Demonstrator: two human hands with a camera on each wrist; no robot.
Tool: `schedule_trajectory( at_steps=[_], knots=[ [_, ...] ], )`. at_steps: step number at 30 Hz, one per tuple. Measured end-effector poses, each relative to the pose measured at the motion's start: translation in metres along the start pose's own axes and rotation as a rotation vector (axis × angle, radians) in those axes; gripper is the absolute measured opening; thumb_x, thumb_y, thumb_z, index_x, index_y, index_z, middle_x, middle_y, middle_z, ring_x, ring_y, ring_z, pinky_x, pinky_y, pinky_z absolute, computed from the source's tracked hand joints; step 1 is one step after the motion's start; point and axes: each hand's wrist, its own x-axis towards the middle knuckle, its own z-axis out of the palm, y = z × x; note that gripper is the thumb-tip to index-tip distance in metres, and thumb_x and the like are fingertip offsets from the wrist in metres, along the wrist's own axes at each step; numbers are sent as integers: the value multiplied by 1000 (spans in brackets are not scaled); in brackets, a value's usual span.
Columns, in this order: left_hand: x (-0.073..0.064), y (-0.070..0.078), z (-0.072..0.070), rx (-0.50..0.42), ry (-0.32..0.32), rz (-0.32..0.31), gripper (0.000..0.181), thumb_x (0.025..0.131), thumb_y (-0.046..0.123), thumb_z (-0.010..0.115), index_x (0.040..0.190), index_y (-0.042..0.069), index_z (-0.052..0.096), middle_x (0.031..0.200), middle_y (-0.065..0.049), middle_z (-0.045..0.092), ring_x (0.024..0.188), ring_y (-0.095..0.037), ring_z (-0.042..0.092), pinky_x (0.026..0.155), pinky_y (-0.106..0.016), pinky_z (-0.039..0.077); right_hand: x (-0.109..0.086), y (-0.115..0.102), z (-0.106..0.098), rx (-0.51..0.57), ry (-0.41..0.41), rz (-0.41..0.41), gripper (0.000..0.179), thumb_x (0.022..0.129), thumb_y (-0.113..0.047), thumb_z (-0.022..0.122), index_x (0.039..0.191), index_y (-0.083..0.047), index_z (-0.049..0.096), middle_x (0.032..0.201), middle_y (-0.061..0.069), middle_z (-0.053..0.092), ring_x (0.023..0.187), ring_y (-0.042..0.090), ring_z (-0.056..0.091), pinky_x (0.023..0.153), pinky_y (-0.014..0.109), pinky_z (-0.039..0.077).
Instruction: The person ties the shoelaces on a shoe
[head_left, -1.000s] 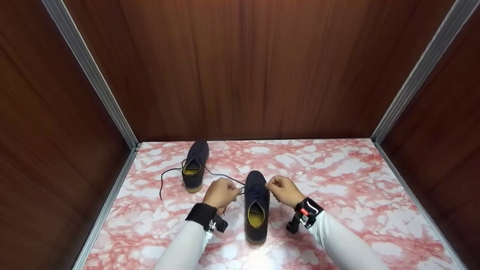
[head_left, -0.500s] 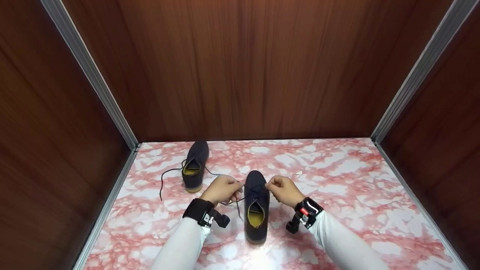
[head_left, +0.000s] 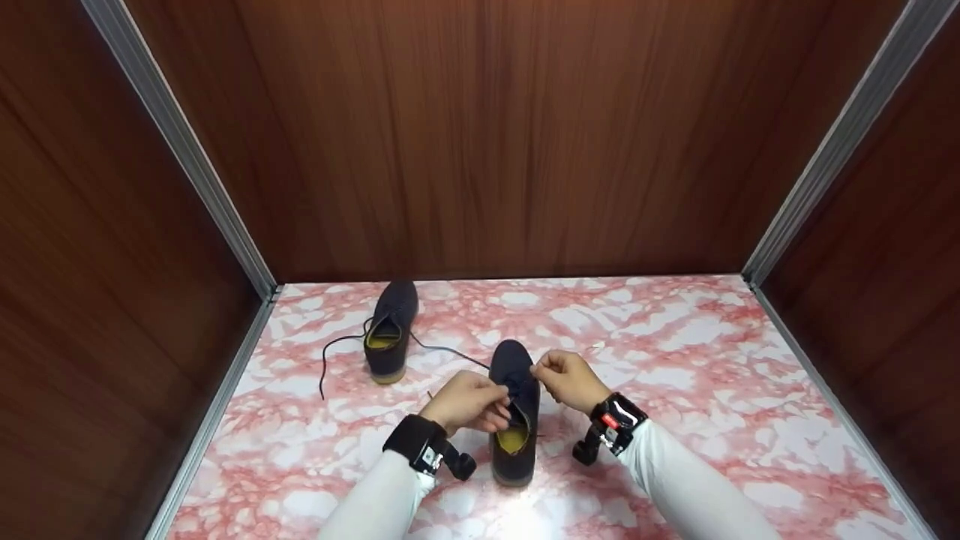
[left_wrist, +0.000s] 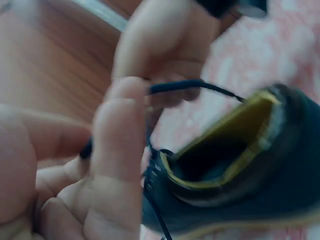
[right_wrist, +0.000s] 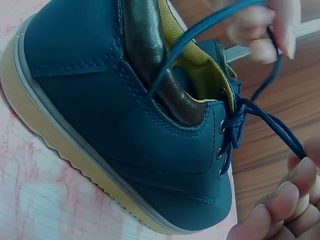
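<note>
A dark navy lace-up shoe [head_left: 514, 469] with a yellow lining stands upright, toe pointing away from me. My left hand [head_left: 472, 401] is over its opening on the left side, pinching one lace end between thumb and finger. That lace [left_wrist: 175, 86] arches from the left fingers across the shoe's collar in the left wrist view. To the right of the lacing, my right hand [head_left: 568, 381] pinches a doubled strand of lace [right_wrist: 285, 132] drawn out from the eyelets. Where the laces cross is partly hidden by the left hand in the head view.
A matching shoe [head_left: 388, 361] stands farther back on the left, its loose lace [head_left: 341, 340] trailing on the table. Its other lace [head_left: 450, 351] stretches toward the nearer shoe. Brown wood-grain panels [head_left: 480, 150] enclose the pink-and-white marbled table [head_left: 675, 330] at the back and sides.
My left hand first rose beside the shoe, then shifted right and toward me, over the opening, with the lace. The right hand stayed in place, still pinching its strand.
</note>
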Motion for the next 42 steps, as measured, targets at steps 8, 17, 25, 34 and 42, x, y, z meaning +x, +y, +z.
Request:
schedule_trajectory(
  at_steps=[8, 17, 25, 34, 42],
  knots=[
    [-1, -6, -11, 356, 174, 100, 38, 96, 38, 73, 88, 1, 76, 78, -14, 75, 52, -8, 65, 48, -21, 52, -1, -1, 0, -9, -2, -7, 24, 101, -16, 64, 98, 8, 65, 59, -8, 47, 47, 4, 43, 48, 21, 36],
    [11, -10, -10, 520, 312, 300, 16, 93, 21, 76, 104, 10, 77, 77, 2, 70, 66, -7, 61, 62, -23, 48, -1, -2, -1, -24, 0, 6, 26, 101, -19, 65, 92, 5, 64, 61, -8, 50, 49, 5, 45, 48, 20, 36],
    [26, -6, 1, 618, 336, 406, 21, 94, 17, 77, 114, 13, 78, 77, 6, 59, 67, -4, 49, 62, -19, 41, 0, -3, 0, -1, -3, 5, 24, 101, -20, 65, 83, -4, 62, 61, -8, 50, 50, 8, 45, 49, 21, 36],
    [34, -6, 5, 626, 341, 407, 7, 90, 15, 79, 97, 14, 78, 83, -6, 60, 79, -8, 48, 72, -24, 42, 0, -2, 2, 36, -26, -12, 29, 102, -22, 66, 83, -1, 60, 59, -8, 50, 50, 7, 45, 49, 20, 36],
    [34, -9, 0, 526, 343, 343, 4, 90, 13, 75, 91, 12, 71, 88, -6, 60, 79, -10, 50, 75, -25, 43, -6, 3, -1, 59, -39, -22, 39, 105, -24, 62, 91, 12, 60, 60, -6, 49, 51, 7, 45, 50, 20, 36]
  ],
)
